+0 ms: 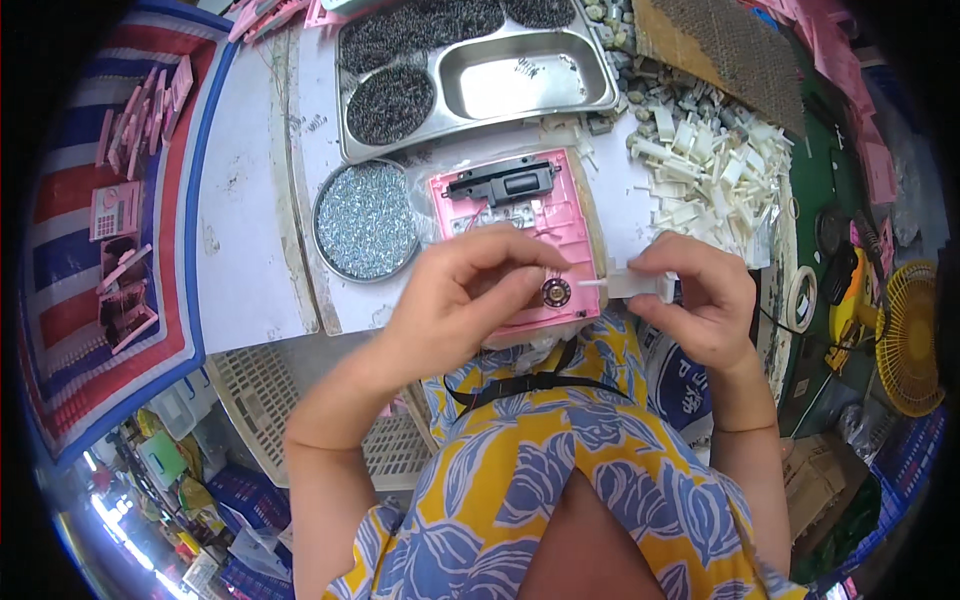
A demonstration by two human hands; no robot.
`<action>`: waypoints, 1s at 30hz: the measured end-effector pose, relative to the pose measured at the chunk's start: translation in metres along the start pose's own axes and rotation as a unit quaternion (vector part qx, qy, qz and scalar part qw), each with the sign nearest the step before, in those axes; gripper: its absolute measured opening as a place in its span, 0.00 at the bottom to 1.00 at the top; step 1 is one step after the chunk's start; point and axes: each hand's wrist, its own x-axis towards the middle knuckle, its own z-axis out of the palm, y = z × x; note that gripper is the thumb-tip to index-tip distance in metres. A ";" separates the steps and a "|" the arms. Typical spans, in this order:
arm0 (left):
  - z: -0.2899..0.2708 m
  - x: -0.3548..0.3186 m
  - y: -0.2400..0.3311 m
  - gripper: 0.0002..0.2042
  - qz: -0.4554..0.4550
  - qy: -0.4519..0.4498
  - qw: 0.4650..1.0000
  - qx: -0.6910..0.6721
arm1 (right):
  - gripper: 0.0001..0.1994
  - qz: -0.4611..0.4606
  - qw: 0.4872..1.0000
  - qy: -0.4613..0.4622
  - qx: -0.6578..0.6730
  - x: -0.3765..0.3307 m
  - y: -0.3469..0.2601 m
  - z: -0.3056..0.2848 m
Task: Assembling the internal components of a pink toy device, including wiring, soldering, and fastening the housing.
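A pink plastic housing [572, 222] lies in front of me, with a black rectangular module [500, 183] across its far end. Near its close right corner sits a small round black part [557, 292] with a brassy centre. My left hand [468, 290] is over the housing, thumb and forefinger drawn together beside that round part. Anything between those fingertips is too small to make out. At the housing's right edge, my right hand [702, 300] grips a white plastic piece [635, 284] whose thin stem points left toward the round part.
Left of the housing stands a round tin [317, 240] of small silvery pieces. Beyond is a steel compartment tray [350, 145] with dark springs. White plastic pieces [715, 175] pile up at right, below a cardboard sheet [720, 50]. A yellow fan [908, 340] is farther right.
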 end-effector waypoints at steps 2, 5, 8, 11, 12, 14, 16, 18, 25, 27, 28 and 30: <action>-0.004 -0.012 -0.008 0.11 -0.087 -0.041 0.990 -0.099 | 0.16 -0.042 0.998 -0.035 -0.023 -0.002 0.005 0.005; 0.001 -0.022 -0.035 0.12 -0.134 -0.027 0.957 -0.256 | 0.16 -0.078 0.996 -0.039 -0.036 0.001 0.006 0.017; 0.003 -0.026 -0.040 0.12 -0.134 -0.006 0.955 -0.263 | 0.16 -0.108 0.991 -0.049 -0.053 0.002 0.008 0.020; 0.002 -0.028 -0.045 0.12 -0.119 -0.012 0.957 -0.266 | 0.17 -0.134 0.987 -0.053 -0.075 0.003 0.006 0.024; 0.004 -0.027 -0.043 0.12 -0.129 -0.001 0.969 -0.212 | 0.17 -0.144 0.984 -0.055 -0.088 0.003 0.006 0.026; 0.009 -0.026 -0.036 0.12 -0.147 0.019 0.984 -0.101 | 0.18 -0.150 0.978 -0.079 -0.122 0.003 0.004 0.028; 0.007 -0.026 -0.035 0.12 -0.167 -0.009 0.978 -0.125 | 0.18 -0.145 0.969 -0.126 -0.158 0.001 0.000 0.029; 0.005 -0.030 -0.031 0.12 -0.199 -0.045 0.968 -0.148 | 0.21 -0.068 0.970 -0.210 -0.104 0.000 -0.003 0.009; -0.004 -0.026 -0.024 0.20 0.011 0.018 0.988 0.152 | 0.19 0.203 0.958 -0.070 0.192 -0.008 0.028 0.003; -0.009 -0.020 -0.042 0.18 0.112 0.038 0.924 0.364 | 0.17 0.063 0.997 -0.055 0.000 0.006 0.043 0.001; -0.010 -0.021 -0.051 0.17 0.159 0.051 0.871 0.463 | 0.17 -0.009 0.994 -0.049 -0.096 0.010 0.048 0.002; -0.005 -0.019 -0.061 0.13 0.210 0.066 0.830 0.513 | 0.15 -0.055 0.976 -0.062 -0.200 0.016 0.044 0.004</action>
